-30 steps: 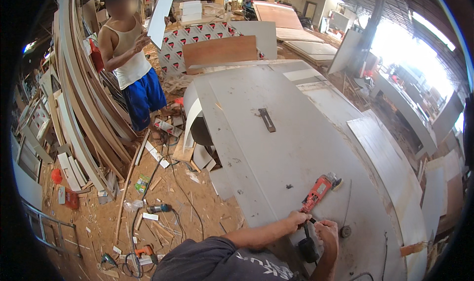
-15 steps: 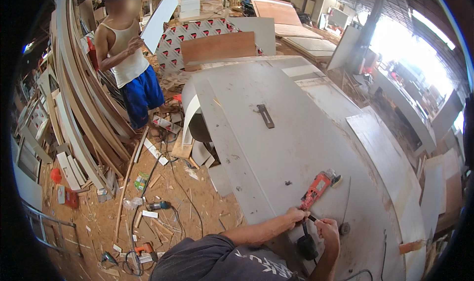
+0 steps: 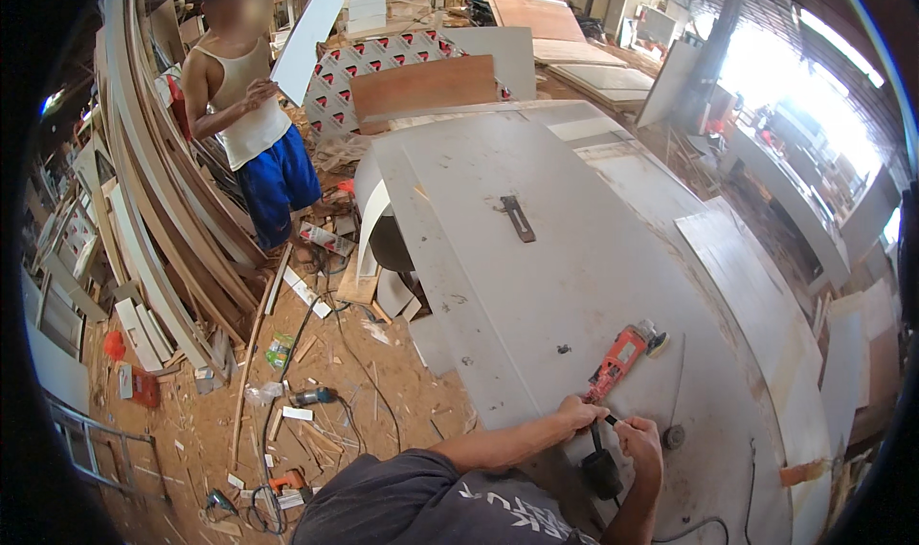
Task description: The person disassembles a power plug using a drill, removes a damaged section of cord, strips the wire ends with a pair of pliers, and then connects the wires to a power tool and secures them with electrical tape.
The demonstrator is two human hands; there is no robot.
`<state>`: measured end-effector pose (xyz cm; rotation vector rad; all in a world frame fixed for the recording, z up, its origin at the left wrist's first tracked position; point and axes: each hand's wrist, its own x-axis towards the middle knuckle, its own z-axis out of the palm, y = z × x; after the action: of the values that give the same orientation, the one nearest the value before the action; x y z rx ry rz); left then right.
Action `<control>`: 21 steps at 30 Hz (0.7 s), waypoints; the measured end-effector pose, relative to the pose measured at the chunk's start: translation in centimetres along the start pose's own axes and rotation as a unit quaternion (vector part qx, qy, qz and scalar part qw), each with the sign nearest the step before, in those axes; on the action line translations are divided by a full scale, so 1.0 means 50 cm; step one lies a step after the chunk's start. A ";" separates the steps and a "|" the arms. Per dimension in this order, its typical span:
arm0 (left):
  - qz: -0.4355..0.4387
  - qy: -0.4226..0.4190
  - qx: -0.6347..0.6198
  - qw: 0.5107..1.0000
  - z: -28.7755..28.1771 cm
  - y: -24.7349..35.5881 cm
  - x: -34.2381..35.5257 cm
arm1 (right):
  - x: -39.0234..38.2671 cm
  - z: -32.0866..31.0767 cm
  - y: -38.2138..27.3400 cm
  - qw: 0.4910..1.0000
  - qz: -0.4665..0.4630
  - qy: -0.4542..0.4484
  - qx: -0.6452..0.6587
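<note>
A red angle grinder (image 3: 617,361) lies on the large grey board, its round disc toward the far right. My left hand (image 3: 578,414) is closed around its rear end. Close by on the right, my right hand (image 3: 639,440) pinches a thin black stick-like piece (image 3: 616,421) that reaches toward my left hand; whether it is a tool or part of the cord I cannot tell. Below and between the hands is a black cylindrical piece (image 3: 601,473) with a cord-like strip running up to the grinder. A small round dark disc (image 3: 674,437) rests beside my right hand.
On the grey board (image 3: 479,258) lies a dark slotted plate (image 3: 518,220). At far left a person (image 3: 251,105) holds a white panel (image 3: 308,43) beside tall stacked strips (image 3: 158,181). Cords, offcuts and a teal power tool (image 3: 313,396) litter the floor.
The view has shifted slightly. Both hands keep almost the same grip at the grinder's rear, and the person at far left still holds the white panel.
</note>
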<state>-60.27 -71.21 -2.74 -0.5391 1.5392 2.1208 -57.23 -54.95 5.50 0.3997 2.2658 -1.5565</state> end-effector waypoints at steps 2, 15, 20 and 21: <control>-0.039 -0.009 0.017 0.999 -0.003 0.013 -0.002 | 0.001 0.001 0.003 1.000 0.000 0.011 -0.007; 0.032 0.040 0.104 0.993 0.008 -0.025 0.018 | -0.001 0.007 0.005 0.997 0.043 0.019 -0.053; 0.041 0.029 0.194 0.980 0.006 0.004 -0.015 | 0.003 0.002 0.015 0.999 0.031 0.004 -0.043; 0.041 0.031 0.208 0.977 0.006 0.007 -0.020 | 0.002 0.005 0.011 0.999 0.032 0.004 -0.029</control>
<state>-59.69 -71.16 -1.83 -0.4004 2.0011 1.7729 -57.04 -55.00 4.92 0.4603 2.2757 -1.4562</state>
